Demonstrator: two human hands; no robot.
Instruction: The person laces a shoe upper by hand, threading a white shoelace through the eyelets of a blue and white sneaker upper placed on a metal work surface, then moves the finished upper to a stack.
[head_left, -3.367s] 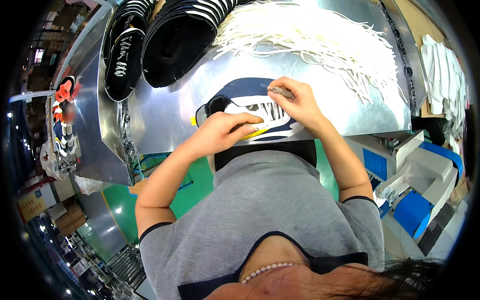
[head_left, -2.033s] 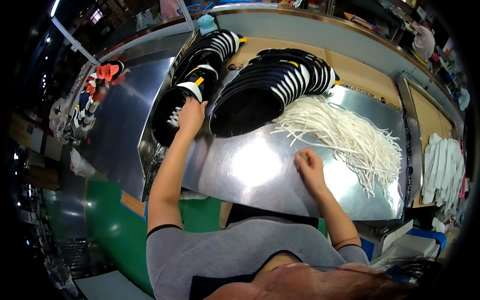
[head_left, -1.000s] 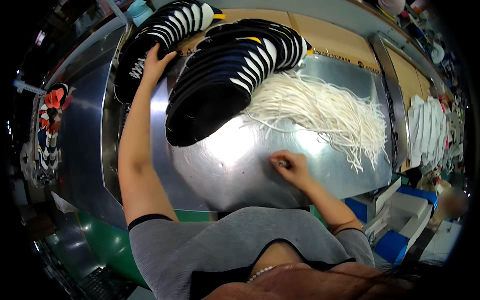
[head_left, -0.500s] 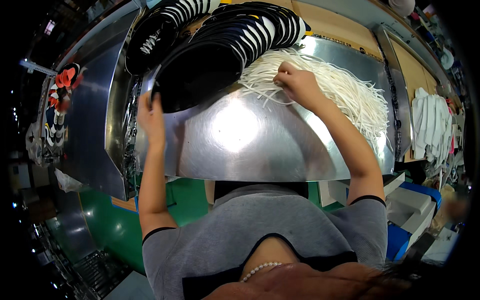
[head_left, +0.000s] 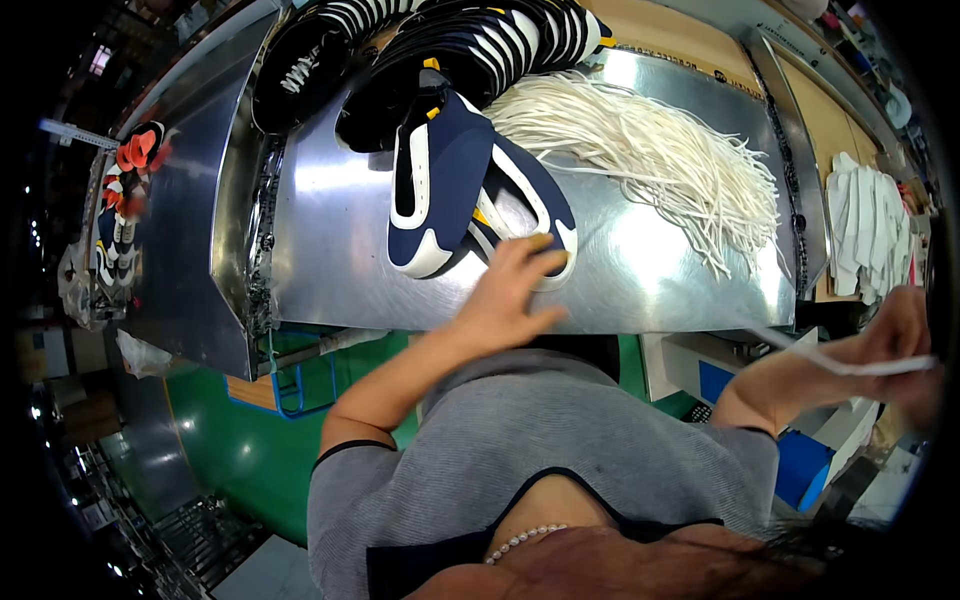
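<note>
A navy and white shoe upper [head_left: 455,165] with yellow tabs lies spread on the metal table, its two halves crossing. Near its right-hand lower end, my left hand [head_left: 505,300] rests with the fingers apart; the fingertips appear to touch the upper's white edge. Far out to the right, beyond the table, my right hand [head_left: 895,340] is closed on a white shoelace [head_left: 815,355] and slightly blurred. A large heap of white shoelaces [head_left: 650,150] covers the table's right part. Behind the upper stands a row of nested navy, black and white uppers [head_left: 490,50].
More dark uppers [head_left: 295,85], one showing white lacing, are stacked at the far left. A raised metal edge [head_left: 240,170] bounds the table on the left. White pieces [head_left: 860,230] hang at the right, and coloured shoes [head_left: 125,190] stand on a far-left rack.
The navy upper now lies in front of the stack. My left hand has moved from the stack's left side to the upper. My right hand has left the heap and swung right with a shoelace.
</note>
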